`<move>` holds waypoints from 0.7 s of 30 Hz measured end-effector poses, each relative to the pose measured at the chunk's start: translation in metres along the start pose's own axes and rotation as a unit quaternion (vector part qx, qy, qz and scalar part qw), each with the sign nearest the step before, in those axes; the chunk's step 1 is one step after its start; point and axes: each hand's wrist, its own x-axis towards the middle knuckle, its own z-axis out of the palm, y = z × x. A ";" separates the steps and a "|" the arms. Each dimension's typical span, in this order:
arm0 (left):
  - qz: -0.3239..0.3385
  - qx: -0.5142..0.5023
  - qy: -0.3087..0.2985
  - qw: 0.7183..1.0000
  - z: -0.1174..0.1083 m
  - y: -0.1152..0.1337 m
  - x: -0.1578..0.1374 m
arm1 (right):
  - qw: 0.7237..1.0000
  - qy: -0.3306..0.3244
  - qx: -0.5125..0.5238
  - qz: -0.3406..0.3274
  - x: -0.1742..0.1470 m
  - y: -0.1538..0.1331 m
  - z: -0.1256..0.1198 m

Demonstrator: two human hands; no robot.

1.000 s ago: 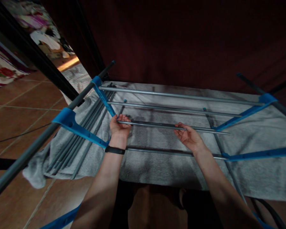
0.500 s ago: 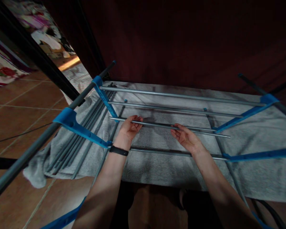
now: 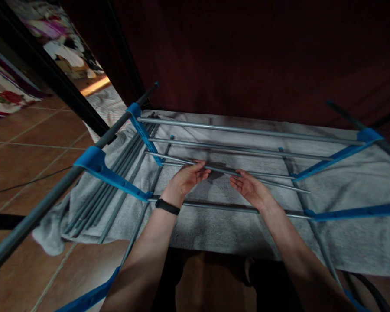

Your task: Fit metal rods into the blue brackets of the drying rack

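Note:
A thin grey metal rod [image 3: 282, 185] slants across the middle of a rack frame, its left end higher than its right. My left hand [image 3: 193, 177], with a dark band at the wrist, is closed around the rod left of its middle. My right hand [image 3: 247, 185] pinches the same rod farther right. Both rod ends stick out free. Blue plastic brackets [image 3: 113, 180] with holes join the thicker grey tubes. Two rods [image 3: 240, 149] span between the far brackets, and another rod [image 3: 227, 207] runs across nearer me, below my hands.
Several loose grey tubes [image 3: 107, 186] lie on a grey towel [image 3: 211, 234] at the left. A dark red panel [image 3: 247, 56] rises behind the frame. Tiled floor [image 3: 22, 160] lies left, with a heap of cloths [image 3: 65, 52] farther back.
My left hand has slid right along the rod, closer to my right hand. The rod has tilted more, its left end rising and its right end dipping slightly.

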 end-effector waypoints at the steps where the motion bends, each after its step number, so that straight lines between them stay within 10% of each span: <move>1: -0.001 0.001 0.004 1.000 0.000 0.000 0.000 | 1.000 -0.001 -0.004 -0.005 0.000 0.000 0.000; 21: 0.000 0.206 -0.096 0.974 -0.004 -0.007 0.003 | 0.972 0.010 -0.090 -0.217 0.000 -0.005 0.010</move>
